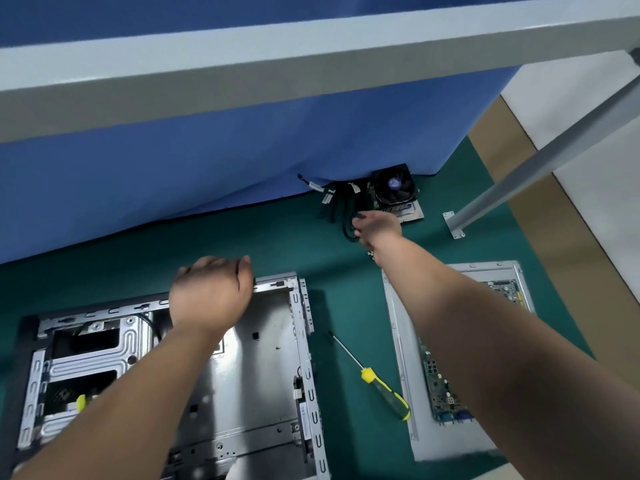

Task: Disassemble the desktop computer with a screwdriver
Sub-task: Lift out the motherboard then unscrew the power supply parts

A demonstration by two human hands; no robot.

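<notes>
- An open metal computer case (242, 358) lies flat at the near left of the green desk (138, 254), its inside facing up and mostly bare.
- The drive cage (93, 344) fills the case's left part.
- The person's left hand (211, 292) rests palm down on the case's far edge, fingers curled over the rim; whether they grip it I cannot tell.
- A screwdriver (372, 375) with a yellow and black handle lies on the desk just right of the case, tip pointing to the far side, touched by neither hand.
- Right of the screwdriver, at the near right of the desk, lies a grey side panel (405, 341) with a motherboard (440, 386) on it, partly hidden by the right forearm.
- The right hand (377, 226) reaches to the far side of the desk, its fingers closed around a bundle of black cables (346, 220).
- Just beyond the cables sits a cooler fan (394, 185) on a silver plate (415, 213), against the foot of a blue cloth (207, 161) that hangs along the desk's far edge.
- A grey metal leg (536, 161) slants down to the desk's far right, ending in a small bracket (453, 225).
- A pale beam (311, 64) crosses overhead.
</notes>
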